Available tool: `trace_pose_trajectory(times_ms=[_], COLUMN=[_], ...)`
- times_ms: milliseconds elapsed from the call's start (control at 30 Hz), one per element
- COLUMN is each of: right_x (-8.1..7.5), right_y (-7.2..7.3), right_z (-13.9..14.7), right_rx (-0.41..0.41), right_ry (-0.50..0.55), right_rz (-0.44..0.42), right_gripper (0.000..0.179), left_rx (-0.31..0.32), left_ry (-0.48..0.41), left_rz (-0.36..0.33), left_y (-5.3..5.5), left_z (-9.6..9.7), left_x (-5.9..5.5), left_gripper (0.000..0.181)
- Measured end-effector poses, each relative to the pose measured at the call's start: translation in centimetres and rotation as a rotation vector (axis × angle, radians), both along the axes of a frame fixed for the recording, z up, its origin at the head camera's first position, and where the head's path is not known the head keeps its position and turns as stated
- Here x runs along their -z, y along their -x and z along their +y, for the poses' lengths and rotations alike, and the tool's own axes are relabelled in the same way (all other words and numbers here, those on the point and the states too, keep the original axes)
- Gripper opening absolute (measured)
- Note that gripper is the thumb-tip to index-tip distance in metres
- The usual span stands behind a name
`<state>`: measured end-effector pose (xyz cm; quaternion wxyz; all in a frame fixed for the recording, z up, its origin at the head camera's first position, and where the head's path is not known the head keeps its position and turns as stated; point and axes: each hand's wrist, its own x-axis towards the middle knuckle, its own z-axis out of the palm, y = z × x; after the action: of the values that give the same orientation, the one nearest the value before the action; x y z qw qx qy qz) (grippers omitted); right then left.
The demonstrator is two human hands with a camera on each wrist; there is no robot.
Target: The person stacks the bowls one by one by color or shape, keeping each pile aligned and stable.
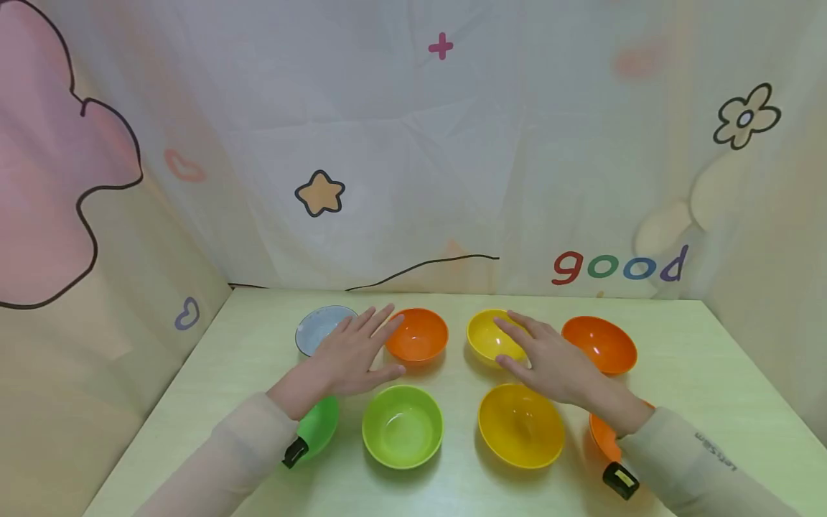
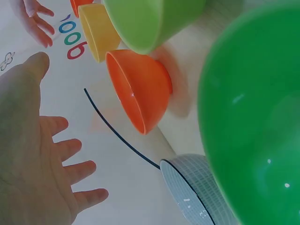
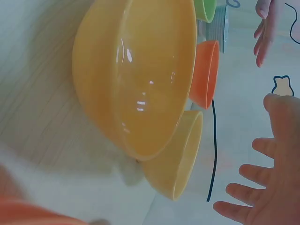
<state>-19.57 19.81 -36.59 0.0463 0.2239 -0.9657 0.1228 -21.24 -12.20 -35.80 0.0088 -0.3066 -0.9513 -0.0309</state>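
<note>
My left hand hovers with spread fingers over the gap between the pale blue bowl and an orange bowl, holding nothing. In the left wrist view, its palm and straight fingers stand apart from the bowls. My right hand, also empty and with fingers extended, is above the table and overlaps the yellow bowl in the head view. Below the left wrist sits a green bowl, partly hidden by the arm. A light green bowl and a deeper yellow bowl stand between the forearms.
A red-orange bowl stands at the back right. Another orange bowl is partly covered by the right forearm. Small black devices hang at both wrists. A printed curtain closes off the back and sides of the pale table.
</note>
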Motion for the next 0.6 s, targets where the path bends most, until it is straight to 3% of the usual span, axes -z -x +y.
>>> trace_pose_trajectory(times_ms=[300, 600], right_x=[0.0, 0.2], right_y=[-0.5, -0.7], right_z=[-1.4, -2.8], right_rx=[-0.039, -0.118], right_ry=[0.069, 0.113], right_rz=[0.043, 0.093], right_gripper=[0.057, 0.048], left_rx=[0.003, -0.001], left_ry=[-0.057, -0.046], left_rz=[0.02, 0.056], left_y=[-0.5, -1.1], left_z=[-1.5, -3.3], left_x=[0.3, 1.1], left_gripper=[0.075, 0.072])
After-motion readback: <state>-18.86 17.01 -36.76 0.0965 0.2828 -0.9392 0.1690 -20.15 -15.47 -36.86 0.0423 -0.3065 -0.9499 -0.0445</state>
